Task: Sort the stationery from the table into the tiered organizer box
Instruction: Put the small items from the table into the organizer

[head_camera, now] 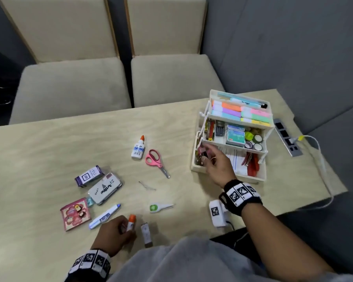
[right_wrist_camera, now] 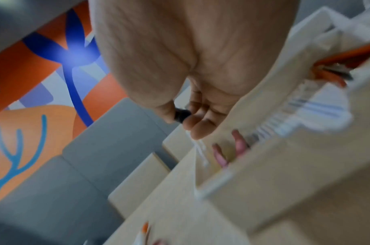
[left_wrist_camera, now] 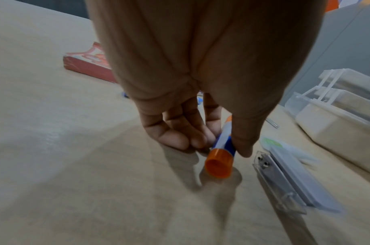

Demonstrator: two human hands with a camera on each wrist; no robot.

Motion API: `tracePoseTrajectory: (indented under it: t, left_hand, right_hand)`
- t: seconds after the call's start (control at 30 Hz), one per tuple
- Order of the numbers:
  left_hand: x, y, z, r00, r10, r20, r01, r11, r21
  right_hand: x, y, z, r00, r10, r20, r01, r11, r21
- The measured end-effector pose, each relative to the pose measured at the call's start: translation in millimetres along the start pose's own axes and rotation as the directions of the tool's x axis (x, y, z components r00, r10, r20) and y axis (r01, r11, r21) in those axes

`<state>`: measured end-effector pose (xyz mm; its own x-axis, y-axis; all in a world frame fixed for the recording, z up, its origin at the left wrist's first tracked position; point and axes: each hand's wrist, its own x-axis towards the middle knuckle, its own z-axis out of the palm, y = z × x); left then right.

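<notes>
The white tiered organizer (head_camera: pixel 253 177) stands open at the table's right, its trays stepped back and filled with highlighters, tapes and clips. My right hand (head_camera: pixel 210 157) hovers over the left end of its bottom tray. In the right wrist view this hand (right_wrist_camera: pixel 186 119) pinches a small black object (right_wrist_camera: pixel 180 114) above pink clips (right_wrist_camera: pixel 219 155); what the object is I cannot tell. Near the front edge my left hand (head_camera: pixel 118 231) grips an orange-capped glue stick (head_camera: pixel 130 221), thumb and fingers around its barrel (left_wrist_camera: pixel 219 162), just above the tabletop.
Loose on the table lie a glue bottle (head_camera: pixel 138 148), pink scissors (head_camera: pixel 155 161), purple box (head_camera: pixel 89 176), stamp-pad tin (head_camera: pixel 104 188), pink packet (head_camera: pixel 75 213), correction pen (head_camera: pixel 105 216), green-white tool (head_camera: pixel 159 207) and clear case (head_camera: pixel 146 234). A power strip (head_camera: pixel 287 139) lies right of the organizer.
</notes>
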<state>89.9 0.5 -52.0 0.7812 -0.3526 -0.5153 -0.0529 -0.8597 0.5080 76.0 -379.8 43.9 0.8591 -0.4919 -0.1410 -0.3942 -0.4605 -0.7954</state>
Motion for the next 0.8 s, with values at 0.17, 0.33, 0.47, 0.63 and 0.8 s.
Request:
tracePoseTrajectory:
  t: [0.17, 0.33, 0.47, 0.63, 0.8]
  left_hand:
    - [5, 4, 1, 1.000, -0.023, -0.017, 0.023, 1.000, -0.019]
    - [0, 22, 6, 0.988, -0.108, -0.109, 0.103, 0.993, -0.055]
    - [-2, 28, 9, 0.981, -0.153, -0.115, 0.146, 0.987, -0.069]
    - [4, 28, 9, 0.985, -0.160, -0.064, 0.160, 0.987, -0.013]
    - [4, 33, 11, 0.982, -0.169, -0.088, 0.169, 0.986, -0.009]
  right_hand:
    - [41, -1, -49, 0.985, 0.054, -0.162, -0.077, 0.987, -0.138]
    - [70, 0, -70, 0.992, 0.043, -0.117, -0.086, 0.913, -0.400]
    - [84, -8, -74, 0.997, 0.001, -0.081, -0.037, 0.895, -0.445]
    - [91, -5, -71, 0.998, -0.062, -0.034, 0.037, 0.869, -0.494]
    - [75, -2, -61, 0.986, -0.161, -0.049, 0.133, 0.925, -0.356]
